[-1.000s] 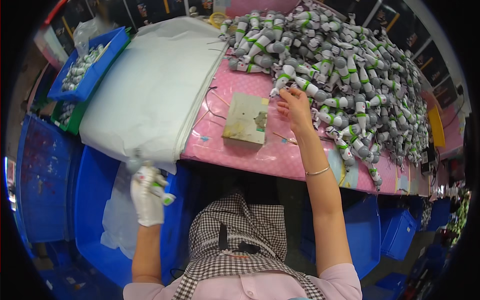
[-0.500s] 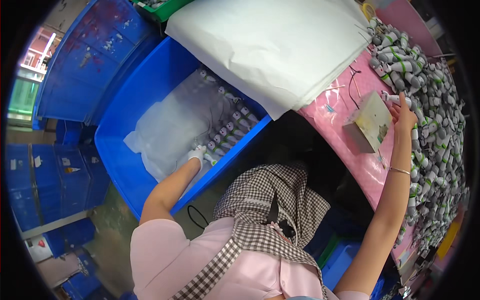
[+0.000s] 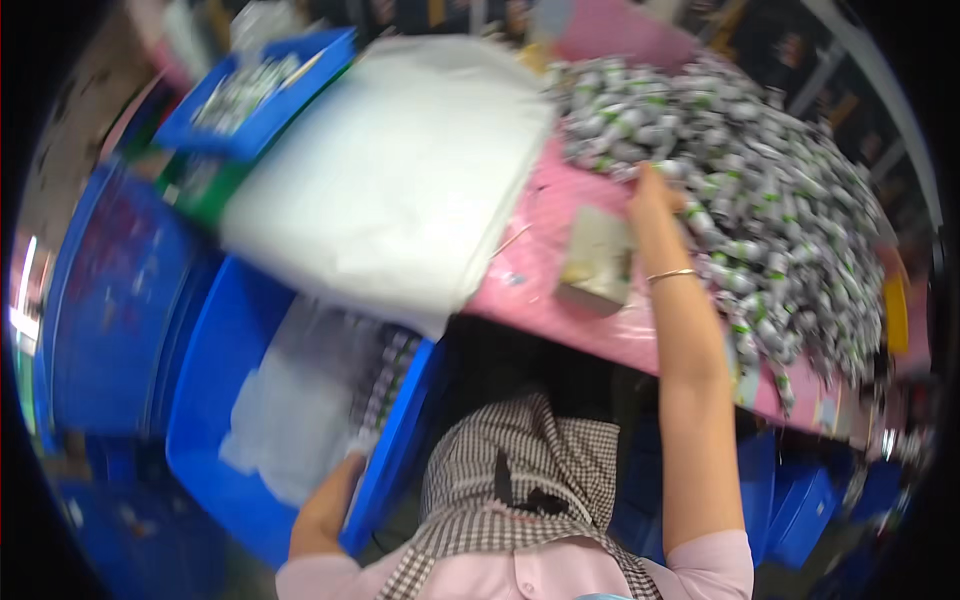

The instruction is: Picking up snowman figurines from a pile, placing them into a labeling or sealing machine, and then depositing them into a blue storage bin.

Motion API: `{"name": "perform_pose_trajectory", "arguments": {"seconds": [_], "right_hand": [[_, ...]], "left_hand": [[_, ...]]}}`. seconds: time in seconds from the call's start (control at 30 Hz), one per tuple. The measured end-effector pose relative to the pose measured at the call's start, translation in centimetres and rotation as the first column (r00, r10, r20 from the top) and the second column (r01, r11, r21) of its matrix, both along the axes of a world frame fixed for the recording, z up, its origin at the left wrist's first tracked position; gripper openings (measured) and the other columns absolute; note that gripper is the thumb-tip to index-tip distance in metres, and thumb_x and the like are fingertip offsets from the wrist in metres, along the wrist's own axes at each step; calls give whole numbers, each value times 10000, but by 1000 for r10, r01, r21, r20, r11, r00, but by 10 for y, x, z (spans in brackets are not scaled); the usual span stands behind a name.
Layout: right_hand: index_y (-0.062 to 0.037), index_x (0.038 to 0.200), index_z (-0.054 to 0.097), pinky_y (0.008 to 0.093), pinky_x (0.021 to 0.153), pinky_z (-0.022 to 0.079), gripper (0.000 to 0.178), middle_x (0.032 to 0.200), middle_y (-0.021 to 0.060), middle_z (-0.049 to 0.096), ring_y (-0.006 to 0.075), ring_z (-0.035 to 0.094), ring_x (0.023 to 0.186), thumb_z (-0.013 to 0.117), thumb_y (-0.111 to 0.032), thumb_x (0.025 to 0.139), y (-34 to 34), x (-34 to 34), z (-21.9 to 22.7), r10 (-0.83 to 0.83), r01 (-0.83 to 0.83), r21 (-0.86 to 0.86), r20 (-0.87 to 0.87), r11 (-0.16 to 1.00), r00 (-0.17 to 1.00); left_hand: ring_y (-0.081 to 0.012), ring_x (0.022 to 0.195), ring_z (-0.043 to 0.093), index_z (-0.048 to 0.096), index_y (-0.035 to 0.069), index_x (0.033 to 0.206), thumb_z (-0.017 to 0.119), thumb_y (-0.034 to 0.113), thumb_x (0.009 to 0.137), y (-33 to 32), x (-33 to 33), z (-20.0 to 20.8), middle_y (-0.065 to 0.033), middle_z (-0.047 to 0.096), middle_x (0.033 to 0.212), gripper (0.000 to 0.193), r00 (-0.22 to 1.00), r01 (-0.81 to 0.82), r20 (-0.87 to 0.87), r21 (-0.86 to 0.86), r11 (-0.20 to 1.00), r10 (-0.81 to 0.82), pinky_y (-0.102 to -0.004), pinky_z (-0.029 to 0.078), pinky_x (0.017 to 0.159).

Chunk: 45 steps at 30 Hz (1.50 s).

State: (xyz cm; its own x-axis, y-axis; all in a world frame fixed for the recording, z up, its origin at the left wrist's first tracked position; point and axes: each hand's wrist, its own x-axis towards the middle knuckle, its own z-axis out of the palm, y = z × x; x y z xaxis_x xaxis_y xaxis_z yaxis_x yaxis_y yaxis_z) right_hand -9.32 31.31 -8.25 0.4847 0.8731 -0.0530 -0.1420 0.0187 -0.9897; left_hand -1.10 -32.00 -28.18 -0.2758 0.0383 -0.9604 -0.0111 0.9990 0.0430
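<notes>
My left hand (image 3: 358, 448), in a white covering over its fingers, is down inside the blue bin (image 3: 205, 465). It lies at the near end of a row of small white-and-grey figurines (image 3: 385, 375) with green bands; blur hides its fingers. My right arm stretches across the pink-covered table, and my right hand (image 3: 660, 192) reaches the near left side of a large heap of the same figurines (image 3: 760, 215). Motion smears these fingers, so a grip cannot be made out. Translucent white sheeting (image 3: 290, 400) lines the bin beside the row.
A greyish block (image 3: 597, 262) sits on the pink table cover (image 3: 530, 220), left of my right forearm. White sheets (image 3: 385, 170) spread over the table's left part. Behind them is a blue tray (image 3: 255, 100) of small parts. A blue container (image 3: 120, 300) stands left of the bin.
My view has swung right and up, bringing more of the table and heap into sight, with blur. My right hand has gone from beside a figurine near the block to the heap's edge.
</notes>
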Motion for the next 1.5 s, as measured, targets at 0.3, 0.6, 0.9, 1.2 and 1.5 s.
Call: {"name": "perform_pose_trajectory", "arguments": {"seconds": [0.3,0.6,0.9,1.2,1.5], "right_hand": [[-24,1073,528,295,636,515,256,842,77,607,170,605,671,589,-94,835,-150,156,88,826,-860,253,-487,443,283],[-46,1282,374,318,688,547,493,978,150,614,219,653,735,617,-82,854,-210,231,76,823,-974,224,-558,31,-102],[-65,1257,393,324,783,551,516,1094,178,575,202,646,842,643,-3,810,-217,253,36,801,-902,429,-556,47,-222],[-36,1119,608,203,695,451,464,1052,60,524,115,545,779,723,60,680,-224,257,67,858,-931,336,510,-143,52],[23,1213,525,241,646,517,318,1088,136,614,125,599,710,523,-126,932,-189,225,73,907,-936,176,-353,304,228]], "left_hand": [[-73,510,451,565,32,909,484,261,956,122,-24,218,-7,527,681,248,268,71,-21,997,2,963,-213,390,453],[-226,1059,571,466,60,1208,567,282,912,335,9,297,-104,563,1155,383,735,-596,642,766,-242,219,-348,484,861],[-220,1096,559,458,62,1231,526,290,925,337,29,291,-85,553,1195,388,700,-593,667,742,-312,256,-385,477,895],[-281,1024,585,457,66,1239,384,427,959,315,25,291,-132,573,1145,462,513,-796,855,507,-330,77,-443,499,840],[-284,954,575,453,21,1186,409,479,935,308,31,277,-161,565,1087,525,365,-915,929,369,-164,55,-429,490,821]]}}
